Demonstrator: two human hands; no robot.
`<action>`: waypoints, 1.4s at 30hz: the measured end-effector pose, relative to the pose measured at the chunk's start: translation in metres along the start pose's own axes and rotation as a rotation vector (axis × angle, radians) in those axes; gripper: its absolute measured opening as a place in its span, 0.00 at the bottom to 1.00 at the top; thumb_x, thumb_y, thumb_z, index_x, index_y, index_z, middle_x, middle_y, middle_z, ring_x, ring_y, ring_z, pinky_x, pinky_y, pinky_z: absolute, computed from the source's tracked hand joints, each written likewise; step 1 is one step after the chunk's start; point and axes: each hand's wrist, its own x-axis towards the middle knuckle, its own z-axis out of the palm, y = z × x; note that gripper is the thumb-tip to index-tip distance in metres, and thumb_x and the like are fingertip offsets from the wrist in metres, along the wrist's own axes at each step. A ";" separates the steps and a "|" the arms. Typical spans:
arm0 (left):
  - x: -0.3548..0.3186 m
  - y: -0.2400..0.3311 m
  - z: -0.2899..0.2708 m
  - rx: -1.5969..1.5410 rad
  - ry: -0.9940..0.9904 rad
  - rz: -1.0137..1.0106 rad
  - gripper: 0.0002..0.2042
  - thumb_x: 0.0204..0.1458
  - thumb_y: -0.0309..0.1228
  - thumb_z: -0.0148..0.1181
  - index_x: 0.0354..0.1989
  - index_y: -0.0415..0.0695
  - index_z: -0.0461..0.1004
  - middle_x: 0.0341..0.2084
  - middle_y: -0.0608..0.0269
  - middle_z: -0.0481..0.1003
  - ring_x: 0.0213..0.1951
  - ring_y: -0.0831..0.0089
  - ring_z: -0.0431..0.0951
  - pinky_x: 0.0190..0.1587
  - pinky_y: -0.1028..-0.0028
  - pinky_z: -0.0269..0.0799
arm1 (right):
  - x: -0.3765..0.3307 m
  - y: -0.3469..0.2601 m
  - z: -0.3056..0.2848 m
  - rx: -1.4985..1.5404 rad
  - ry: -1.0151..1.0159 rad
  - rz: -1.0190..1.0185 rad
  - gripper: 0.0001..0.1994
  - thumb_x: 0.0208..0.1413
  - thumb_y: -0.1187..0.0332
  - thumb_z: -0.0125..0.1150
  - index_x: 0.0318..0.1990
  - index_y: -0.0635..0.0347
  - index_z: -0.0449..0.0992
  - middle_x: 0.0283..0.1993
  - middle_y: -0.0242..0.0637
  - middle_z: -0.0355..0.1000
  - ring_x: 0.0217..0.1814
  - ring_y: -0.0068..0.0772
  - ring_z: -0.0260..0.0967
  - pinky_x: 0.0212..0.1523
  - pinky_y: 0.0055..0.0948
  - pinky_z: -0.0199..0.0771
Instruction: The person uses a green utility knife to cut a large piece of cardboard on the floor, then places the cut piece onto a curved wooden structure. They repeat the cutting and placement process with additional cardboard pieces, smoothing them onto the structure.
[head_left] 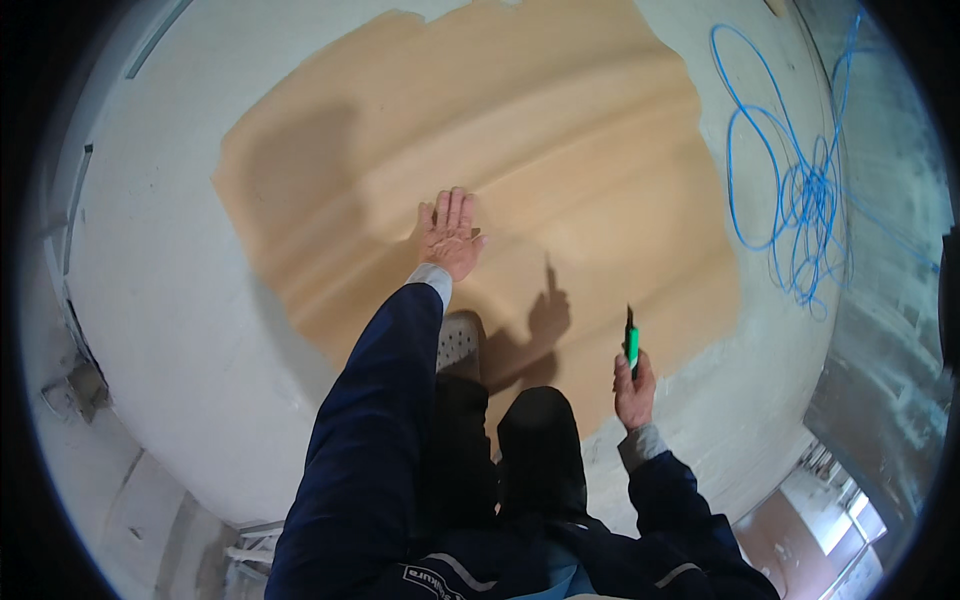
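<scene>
- Fingers of the left hand (450,235) lie flat and almost closed together, palm pressed on the tan sheet (560,150); they grip nothing, only bear down on it.
- Fingers of the right hand (634,392) are curled shut round the green-handled knife (632,345), its dark blade pointing toward the far side; I read the grip as firm, thumb hidden from me.
- Tan sheet: it lies spread over the pale floor (160,260), wide from left to right, with long shallow ripples running across it. I judge it thin, light and limp, apt to slide or buckle under a sideways push, so a flat palm holds it better than a pinch; an edge would be the place to lift it.
- Knife: I judge it light, stiff and sharp at the tip; the green handle is the only safe hold, and the hand has it there.
- Relation: the left palm rests on the sheet near its middle; the knife hangs at the sheet's near right edge, well apart from the left hand. Whether the blade touches the sheet I cannot tell.
- Blue cable (800,190) lies in loose loops on the floor at the far right, just beside the sheet.
</scene>
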 end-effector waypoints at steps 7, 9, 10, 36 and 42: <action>0.067 -0.062 -0.016 -0.014 0.178 -0.096 0.51 0.55 0.74 0.46 0.79 0.51 0.45 0.80 0.58 0.39 0.80 0.54 0.34 0.73 0.32 0.30 | 0.119 -0.029 0.096 -0.108 -0.177 -0.338 0.21 0.65 0.66 0.57 0.63 0.64 0.69 0.45 0.47 0.76 0.47 0.40 0.74 0.51 0.36 0.74; 0.087 -0.081 -0.040 -0.005 0.147 -0.161 0.57 0.48 0.77 0.51 0.80 0.53 0.45 0.80 0.58 0.40 0.80 0.54 0.33 0.72 0.29 0.31 | 0.170 -0.059 0.133 -0.189 -0.175 -0.574 0.23 0.65 0.68 0.55 0.66 0.62 0.66 0.55 0.57 0.74 0.57 0.56 0.74 0.58 0.44 0.74; 0.098 -0.087 -0.052 -0.013 0.136 -0.187 0.59 0.44 0.78 0.54 0.80 0.54 0.44 0.80 0.58 0.40 0.80 0.54 0.33 0.72 0.28 0.32 | 0.194 -0.077 0.150 -0.240 -0.166 -0.650 0.24 0.65 0.68 0.54 0.67 0.61 0.65 0.57 0.59 0.73 0.59 0.60 0.73 0.59 0.47 0.74; 0.178 -0.086 -0.120 -0.040 -0.121 -0.403 0.64 0.35 0.73 0.69 0.80 0.67 0.39 0.80 0.65 0.33 0.79 0.44 0.33 0.61 0.17 0.53 | 0.425 -0.351 0.328 -0.774 -0.208 -0.860 0.28 0.68 0.62 0.48 0.76 0.46 0.57 0.47 0.60 0.78 0.52 0.62 0.76 0.55 0.54 0.74; 0.178 -0.085 -0.113 -0.052 -0.118 -0.414 0.64 0.35 0.72 0.70 0.80 0.67 0.39 0.80 0.65 0.33 0.79 0.44 0.33 0.61 0.18 0.52 | 0.425 -0.341 0.332 -0.752 -0.186 -0.870 0.28 0.68 0.62 0.47 0.75 0.44 0.57 0.47 0.61 0.77 0.52 0.62 0.76 0.54 0.55 0.73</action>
